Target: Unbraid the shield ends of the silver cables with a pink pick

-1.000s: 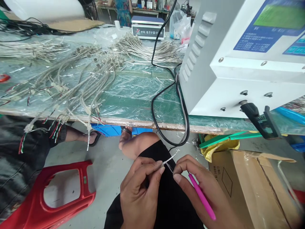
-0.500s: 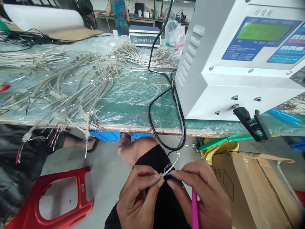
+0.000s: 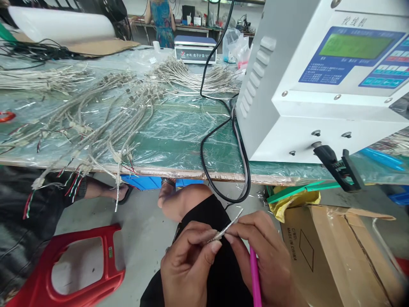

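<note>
My left hand (image 3: 194, 260) is closed, its thumb and fingertips pinching a thin cable (image 3: 232, 223) by its silvery braided end, which points up to the right. My right hand (image 3: 265, 251) is closed with a pink pen-like tool (image 3: 254, 273) lying in its palm. Its thumb and index fingertip meet beside the braided end and seem to touch it. The tool's tip is hidden by the fingers. Both hands are above my lap in front of the table's edge.
A white machine (image 3: 297, 119) with a display stands on the green table (image 3: 179, 136). Several cable bundles (image 3: 128, 102) lie at left, some ends overhanging the edge. A black cord (image 3: 202, 153) loops down. A cardboard box (image 3: 306, 247) and red stool (image 3: 79, 234) flank me; a person sits at left.
The strand that looped beside the braided end now lies straight along it. My right hand has shifted slightly left and the pink tool has tilted.
</note>
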Action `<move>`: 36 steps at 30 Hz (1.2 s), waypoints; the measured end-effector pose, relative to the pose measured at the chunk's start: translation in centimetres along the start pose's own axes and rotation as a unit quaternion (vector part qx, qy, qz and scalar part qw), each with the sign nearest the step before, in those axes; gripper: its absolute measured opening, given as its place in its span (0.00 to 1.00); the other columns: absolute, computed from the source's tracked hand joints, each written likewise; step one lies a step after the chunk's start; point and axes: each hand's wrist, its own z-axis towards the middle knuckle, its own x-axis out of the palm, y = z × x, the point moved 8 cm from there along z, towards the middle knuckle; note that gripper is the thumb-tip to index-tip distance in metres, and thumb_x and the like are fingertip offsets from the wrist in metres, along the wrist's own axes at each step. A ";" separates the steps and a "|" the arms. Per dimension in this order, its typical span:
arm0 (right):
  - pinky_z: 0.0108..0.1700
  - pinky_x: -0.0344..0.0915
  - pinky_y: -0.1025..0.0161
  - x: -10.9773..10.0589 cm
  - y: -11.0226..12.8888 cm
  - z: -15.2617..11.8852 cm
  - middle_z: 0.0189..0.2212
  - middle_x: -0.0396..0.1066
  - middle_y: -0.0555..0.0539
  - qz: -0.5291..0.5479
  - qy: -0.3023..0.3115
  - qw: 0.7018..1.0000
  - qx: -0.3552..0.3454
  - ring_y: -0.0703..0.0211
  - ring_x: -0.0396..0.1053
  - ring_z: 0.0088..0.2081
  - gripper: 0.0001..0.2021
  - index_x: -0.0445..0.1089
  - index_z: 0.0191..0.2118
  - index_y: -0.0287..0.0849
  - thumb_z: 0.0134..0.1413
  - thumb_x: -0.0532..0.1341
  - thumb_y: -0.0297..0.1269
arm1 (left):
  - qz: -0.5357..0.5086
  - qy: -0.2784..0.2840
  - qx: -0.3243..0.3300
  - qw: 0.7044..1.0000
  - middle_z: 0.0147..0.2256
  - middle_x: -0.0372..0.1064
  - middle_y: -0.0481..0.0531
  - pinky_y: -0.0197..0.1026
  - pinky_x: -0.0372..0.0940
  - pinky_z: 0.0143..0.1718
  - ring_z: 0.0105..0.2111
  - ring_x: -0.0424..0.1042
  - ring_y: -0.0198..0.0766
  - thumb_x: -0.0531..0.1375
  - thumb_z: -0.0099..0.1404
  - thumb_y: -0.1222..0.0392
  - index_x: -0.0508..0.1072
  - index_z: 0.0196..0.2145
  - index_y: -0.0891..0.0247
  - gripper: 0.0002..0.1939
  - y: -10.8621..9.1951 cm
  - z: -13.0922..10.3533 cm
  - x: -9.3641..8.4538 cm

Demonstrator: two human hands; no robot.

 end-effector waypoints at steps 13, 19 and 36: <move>0.29 0.69 0.70 1.4 -2.9 -1.4 0.27 0.68 0.53 0.174 0.000 0.964 0.202 0.64 0.70 0.27 0.03 0.74 0.37 0.47 0.56 0.66 0.32 | -0.201 -0.008 -0.209 0.957 0.26 0.65 0.45 0.33 0.57 0.22 0.20 0.58 0.26 0.73 0.55 0.61 0.79 0.28 0.65 0.08 3.6 -0.2 0.5; 0.31 0.70 0.70 1.2 -2.7 0.0 0.26 0.66 0.53 0.186 0.041 0.967 0.168 0.64 0.70 0.28 0.04 0.77 0.39 0.46 0.57 0.66 0.36 | -0.198 0.007 -0.201 0.959 0.25 0.65 0.45 0.32 0.57 0.21 0.20 0.57 0.25 0.73 0.54 0.60 0.80 0.28 0.63 0.08 2.8 0.2 0.8; 0.35 0.63 0.64 3.2 -1.8 -1.4 0.27 0.69 0.51 0.107 0.034 0.986 0.124 0.61 0.68 0.30 0.08 0.71 0.33 0.45 0.63 0.58 0.28 | -0.203 -0.002 -0.246 0.948 0.17 0.59 0.42 0.31 0.55 0.20 0.18 0.55 0.26 0.74 0.53 0.57 0.83 0.35 0.65 0.12 4.7 -0.6 0.9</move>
